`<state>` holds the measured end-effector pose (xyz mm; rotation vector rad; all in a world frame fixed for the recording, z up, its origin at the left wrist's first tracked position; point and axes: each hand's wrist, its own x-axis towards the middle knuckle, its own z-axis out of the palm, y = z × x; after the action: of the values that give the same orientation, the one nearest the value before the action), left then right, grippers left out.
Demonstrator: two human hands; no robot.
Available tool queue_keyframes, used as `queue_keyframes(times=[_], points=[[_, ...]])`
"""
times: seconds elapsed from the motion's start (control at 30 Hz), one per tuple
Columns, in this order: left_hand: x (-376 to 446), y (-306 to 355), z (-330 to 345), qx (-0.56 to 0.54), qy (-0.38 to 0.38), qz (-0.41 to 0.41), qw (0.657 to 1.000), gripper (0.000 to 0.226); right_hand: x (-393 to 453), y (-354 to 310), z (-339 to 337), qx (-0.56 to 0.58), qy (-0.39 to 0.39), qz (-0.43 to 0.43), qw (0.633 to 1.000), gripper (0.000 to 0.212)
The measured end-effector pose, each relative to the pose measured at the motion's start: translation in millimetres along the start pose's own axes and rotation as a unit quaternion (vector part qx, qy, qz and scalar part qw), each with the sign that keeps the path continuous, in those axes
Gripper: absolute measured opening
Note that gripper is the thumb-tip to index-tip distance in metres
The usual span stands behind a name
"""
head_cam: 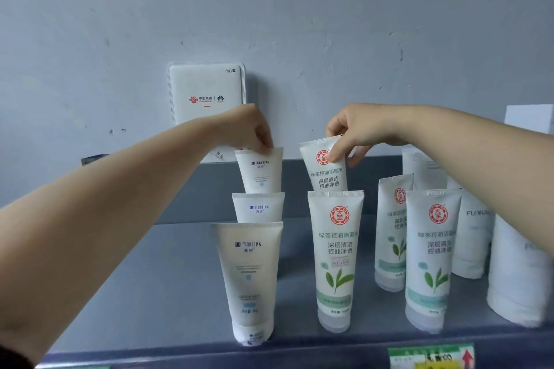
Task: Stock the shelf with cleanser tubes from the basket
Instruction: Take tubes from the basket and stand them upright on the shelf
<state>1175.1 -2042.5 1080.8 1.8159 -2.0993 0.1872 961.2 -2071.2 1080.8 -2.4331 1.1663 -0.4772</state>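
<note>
Shelf (180,278) first: I see 2 rows of cleanser tubes standing on their caps. My left hand (248,129) pinches the rear Manting tube (260,171), my right hand (356,129) the rear green-tea tube (325,168), fingers closed on the crimps. Placing step, I judge; next, seat both upright, then let go.

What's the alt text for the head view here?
Two bare hands each pinch the top of a cleanser tube at the back of a grey shelf: the left hand a Manting tube, the right hand a green-tea tube. More tubes stand cap-down in front, and a white router leans against the wall.
</note>
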Motion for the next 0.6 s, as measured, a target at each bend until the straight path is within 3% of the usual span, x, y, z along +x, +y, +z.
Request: queue_keyframes(times=[0.23, 0.6], points=[[2.7, -0.4, 22.0, 0.012, -0.048, 0.019, 0.999, 0.014, -0.6, 5.5, 19.6, -0.064, -0.033, 0.025, 0.997, 0.016], [2.8, -12.0, 50.8, 0.027, -0.075, 0.006, 0.997, 0.008, 5.4, 9.1, 38.8, -0.112, -0.011, 0.03, 0.993, 0.028]])
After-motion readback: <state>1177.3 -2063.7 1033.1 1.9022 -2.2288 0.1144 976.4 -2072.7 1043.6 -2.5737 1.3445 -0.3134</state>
